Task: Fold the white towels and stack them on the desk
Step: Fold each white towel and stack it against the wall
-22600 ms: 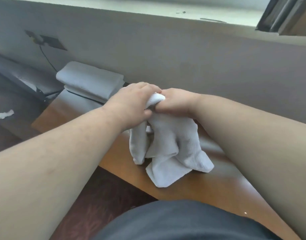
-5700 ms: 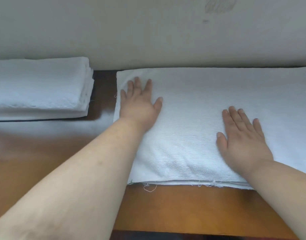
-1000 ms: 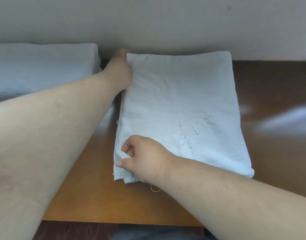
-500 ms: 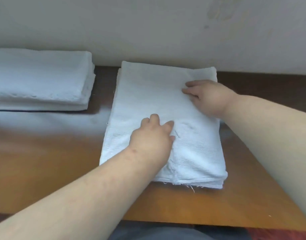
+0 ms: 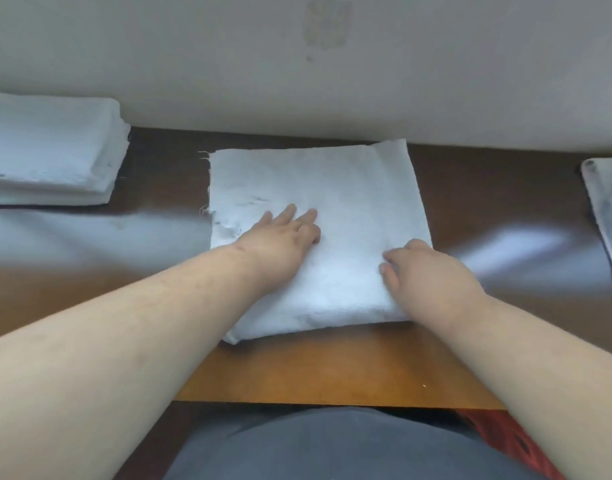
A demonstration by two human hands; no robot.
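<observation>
Writing: none readable on any item.
Folded towel (image 5: 332, 188): white, centre of frame, flat on the wooden surface (image 5: 315, 368).
Left hand (image 5: 280, 240): fingers spread, flat on the towel.
Right hand (image 5: 425, 275): fingers loosely bent, resting on its lower right part.
Towel stack (image 5: 51, 150): upper left.
White cloth (image 5: 609, 216): right edge.

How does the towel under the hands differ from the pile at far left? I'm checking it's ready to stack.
The folded towel is one bundle at desk centre, under both hands; the stack shows several layers, untouched. The towel's left edge is frayed; the stack's looks tidier. Both are white.
</observation>
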